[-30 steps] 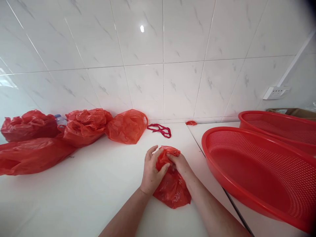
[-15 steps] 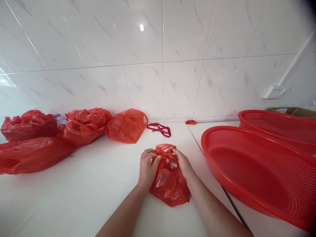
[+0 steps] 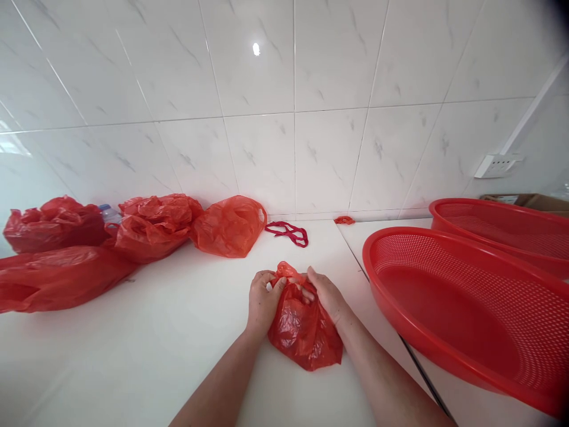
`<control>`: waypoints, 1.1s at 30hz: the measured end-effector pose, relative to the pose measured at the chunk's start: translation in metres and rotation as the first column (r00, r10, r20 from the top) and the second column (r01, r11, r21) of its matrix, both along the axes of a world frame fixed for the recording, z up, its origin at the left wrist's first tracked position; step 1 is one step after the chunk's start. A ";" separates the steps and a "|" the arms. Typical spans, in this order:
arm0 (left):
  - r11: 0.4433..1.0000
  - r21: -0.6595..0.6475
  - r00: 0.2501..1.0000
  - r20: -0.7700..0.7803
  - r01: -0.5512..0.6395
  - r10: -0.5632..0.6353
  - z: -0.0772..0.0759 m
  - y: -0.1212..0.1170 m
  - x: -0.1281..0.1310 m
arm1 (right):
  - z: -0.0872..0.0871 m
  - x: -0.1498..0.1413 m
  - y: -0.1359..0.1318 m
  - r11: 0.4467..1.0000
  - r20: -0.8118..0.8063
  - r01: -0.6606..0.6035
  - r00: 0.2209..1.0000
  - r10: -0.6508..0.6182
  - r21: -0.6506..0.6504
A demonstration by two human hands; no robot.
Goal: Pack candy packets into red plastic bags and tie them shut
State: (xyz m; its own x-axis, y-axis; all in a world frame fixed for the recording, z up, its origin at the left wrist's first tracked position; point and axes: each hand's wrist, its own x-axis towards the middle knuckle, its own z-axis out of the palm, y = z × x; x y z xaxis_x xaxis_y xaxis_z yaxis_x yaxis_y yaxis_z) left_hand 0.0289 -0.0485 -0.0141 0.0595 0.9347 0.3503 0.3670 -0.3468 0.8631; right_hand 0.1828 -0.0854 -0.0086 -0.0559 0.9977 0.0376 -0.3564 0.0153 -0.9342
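A red plastic bag [image 3: 302, 332] rests on the white tabletop between my hands, its lower part bulging and crumpled. What it contains cannot be made out through the film. My left hand [image 3: 263, 302] is closed, pinching the gathered top at the left between thumb and fingers. On the other side, my right hand [image 3: 328, 296] is closed around the upper right of the bag, fingers curled in at the neck and thumb raised. Beyond the hands lies a dark red cord [image 3: 288, 231], loosely looped.
Several filled red bags [image 3: 155, 228] crowd the left, with a bottle [image 3: 108, 213] partly hidden among them. A flatter red bag [image 3: 229, 228] leans at the wall. Large red perforated baskets [image 3: 448, 320] occupy the right. A small red scrap [image 3: 344, 220] lies by the tiled wall [image 3: 329, 160].
The top of the bag has drawn together and shifted slightly left. My left hand has moved a little left with it, and my right fingers have curled in closer at the neck.
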 end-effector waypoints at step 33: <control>0.958 0.283 0.992 0.128 -0.049 0.013 0.015 -0.003 -0.017 | -0.015 0.055 0.013 0.682 0.350 0.730 0.649 -0.676 -0.037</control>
